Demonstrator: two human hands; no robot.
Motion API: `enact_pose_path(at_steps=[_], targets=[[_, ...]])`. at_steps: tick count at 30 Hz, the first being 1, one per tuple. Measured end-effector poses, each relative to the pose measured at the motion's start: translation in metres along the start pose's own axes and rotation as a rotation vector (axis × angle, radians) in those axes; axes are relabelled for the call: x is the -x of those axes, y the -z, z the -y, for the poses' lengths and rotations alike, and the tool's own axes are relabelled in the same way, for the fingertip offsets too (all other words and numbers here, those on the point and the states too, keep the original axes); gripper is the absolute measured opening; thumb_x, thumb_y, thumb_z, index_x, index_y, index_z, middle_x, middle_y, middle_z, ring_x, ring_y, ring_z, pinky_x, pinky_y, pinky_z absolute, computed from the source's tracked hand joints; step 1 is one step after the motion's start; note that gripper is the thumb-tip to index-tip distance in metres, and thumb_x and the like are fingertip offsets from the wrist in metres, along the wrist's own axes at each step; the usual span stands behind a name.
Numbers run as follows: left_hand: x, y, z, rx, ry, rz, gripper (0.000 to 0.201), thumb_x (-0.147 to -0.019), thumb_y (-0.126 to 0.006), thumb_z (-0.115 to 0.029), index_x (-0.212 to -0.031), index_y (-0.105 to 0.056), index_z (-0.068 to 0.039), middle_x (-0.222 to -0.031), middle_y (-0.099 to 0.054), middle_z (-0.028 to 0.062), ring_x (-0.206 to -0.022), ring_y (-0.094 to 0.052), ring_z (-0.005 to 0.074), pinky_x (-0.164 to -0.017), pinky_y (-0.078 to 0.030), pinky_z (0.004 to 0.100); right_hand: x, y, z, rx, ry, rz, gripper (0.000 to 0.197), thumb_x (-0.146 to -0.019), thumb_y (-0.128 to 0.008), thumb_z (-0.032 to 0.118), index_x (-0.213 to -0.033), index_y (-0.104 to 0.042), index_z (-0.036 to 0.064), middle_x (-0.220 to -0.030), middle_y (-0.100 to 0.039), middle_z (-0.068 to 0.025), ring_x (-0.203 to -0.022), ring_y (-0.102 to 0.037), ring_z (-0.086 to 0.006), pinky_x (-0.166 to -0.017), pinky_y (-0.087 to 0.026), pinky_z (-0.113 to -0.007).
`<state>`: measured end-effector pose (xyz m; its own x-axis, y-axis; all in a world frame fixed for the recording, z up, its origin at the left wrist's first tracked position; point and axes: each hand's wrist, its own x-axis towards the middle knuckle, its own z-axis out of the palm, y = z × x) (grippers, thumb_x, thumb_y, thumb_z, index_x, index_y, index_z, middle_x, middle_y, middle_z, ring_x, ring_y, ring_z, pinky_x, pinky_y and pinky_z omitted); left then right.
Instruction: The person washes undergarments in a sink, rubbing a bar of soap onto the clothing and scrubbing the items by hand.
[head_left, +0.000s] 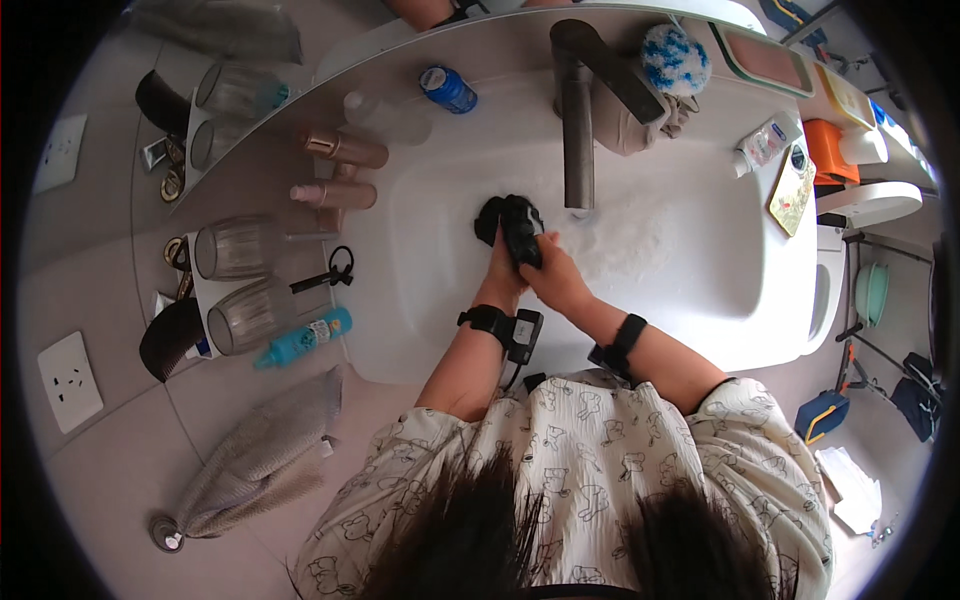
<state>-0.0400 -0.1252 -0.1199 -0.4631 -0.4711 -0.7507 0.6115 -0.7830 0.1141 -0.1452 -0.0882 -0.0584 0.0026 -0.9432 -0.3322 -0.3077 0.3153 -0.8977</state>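
Note:
Both my hands are over the white sink [440, 345], left of the running faucet [578, 150]. Between them is a wet black cloth [521, 228], bunched up, with whitish suds on its surface. Its exact kind cannot be made out. My left hand [505, 268] grips it from below and the left, its fingers mostly hidden behind the cloth. My right hand [556, 276] closes on its lower right side. Foamy water [625, 235] lies in the basin under the spout.
A blue jar [448, 90] and pink bottles [345, 150] stand along the sink's back left. A blue-white scrubber [676, 58] sits behind the faucet. A clear tube [768, 143] lies on the right rim. Glasses [238, 248] and a grey towel [270, 455] are at left.

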Motion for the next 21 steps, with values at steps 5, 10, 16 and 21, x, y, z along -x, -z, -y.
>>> enact_pose_path(at_steps=[5,10,16,21], targets=[[-0.025,0.001,0.016,-0.155,-0.18,0.3,0.051,-0.083,-0.045,-0.055,-0.101,-0.052,-0.007,-0.096,-0.057,0.007,-0.086,-0.057,0.0203,-0.073,-0.048,0.0366,-0.025,0.012,0.018,0.368,0.03,-0.156,0.038,-0.076,-0.058,0.037,-0.094,-0.055,0.0042,-0.077,-0.06,-0.0214,-0.071,-0.058,-0.0384,-0.064,-0.047,-0.046],[-0.003,-0.047,0.034,-0.617,0.052,-0.129,0.058,-0.077,-0.051,-0.059,-0.109,-0.05,-0.011,-0.105,-0.055,0.0071,-0.103,-0.049,0.0212,-0.091,-0.036,0.0469,-0.08,0.097,-0.067,0.676,-0.043,-0.391,0.036,-0.073,-0.061,0.022,-0.106,-0.05,0.0099,-0.103,-0.049,-0.0153,-0.095,-0.049,-0.0357,-0.08,-0.043,-0.043],[0.006,-0.034,0.01,-0.223,0.079,-0.145,0.074,-0.073,-0.039,-0.072,-0.115,-0.046,-0.011,-0.115,-0.051,0.0122,-0.112,-0.045,0.0242,-0.095,-0.033,0.0457,-0.047,0.013,-0.074,0.183,0.204,0.008,0.028,-0.074,-0.062,0.021,-0.098,-0.055,0.0089,-0.095,-0.055,-0.0172,-0.091,-0.053,-0.0369,-0.081,-0.043,-0.044],[0.022,-0.022,0.016,-0.373,-0.168,0.011,0.055,-0.083,-0.039,-0.058,-0.109,-0.049,-0.011,-0.106,-0.055,0.0101,-0.097,-0.055,0.0204,-0.079,-0.048,0.0351,-0.006,0.011,0.02,0.333,0.186,0.104,0.028,-0.079,-0.057,0.035,-0.095,-0.057,0.0113,-0.091,-0.058,-0.0187,-0.08,-0.058,-0.0356,-0.072,-0.047,-0.042]])
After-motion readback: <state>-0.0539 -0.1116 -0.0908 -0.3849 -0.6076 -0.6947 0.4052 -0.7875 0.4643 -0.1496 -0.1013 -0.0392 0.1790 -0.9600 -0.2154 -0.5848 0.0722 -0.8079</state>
